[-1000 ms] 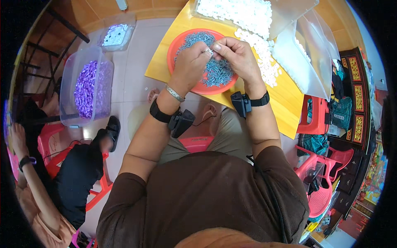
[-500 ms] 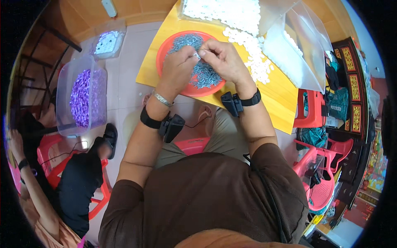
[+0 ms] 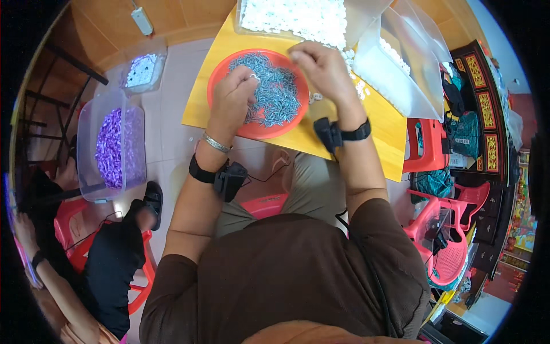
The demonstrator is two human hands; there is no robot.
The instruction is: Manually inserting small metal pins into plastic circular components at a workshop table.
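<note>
My left hand (image 3: pixel 232 97) is closed over the left part of a round red tray (image 3: pixel 213 86), its fingertips pinching a small white piece (image 3: pixel 254 79). Many slender blue-grey pieces that look like screws (image 3: pixel 278 92) fill the tray. Just past the tray's right rim, my right hand (image 3: pixel 322 67) hovers with thumb and forefinger pressed together; whatever they may hold is too small to make out. Loose white pieces (image 3: pixel 361 89) lie on the yellow tabletop (image 3: pixel 384 135), partly hidden behind my right hand.
A bin of white pieces (image 3: pixel 292 20) stands at the far edge, with a tilted clear bin (image 3: pixel 389 80) to its right. On the floor at left are a tub of purple pieces (image 3: pixel 117 143) and a smaller box (image 3: pixel 143 71). Another person's leg (image 3: pixel 112 264) is at lower left.
My hands have parted: the right has moved right, off the tray, while the left has shifted slightly left with the white piece. Fewer loose white pieces show beside the tray. The whole view has shifted slightly.
</note>
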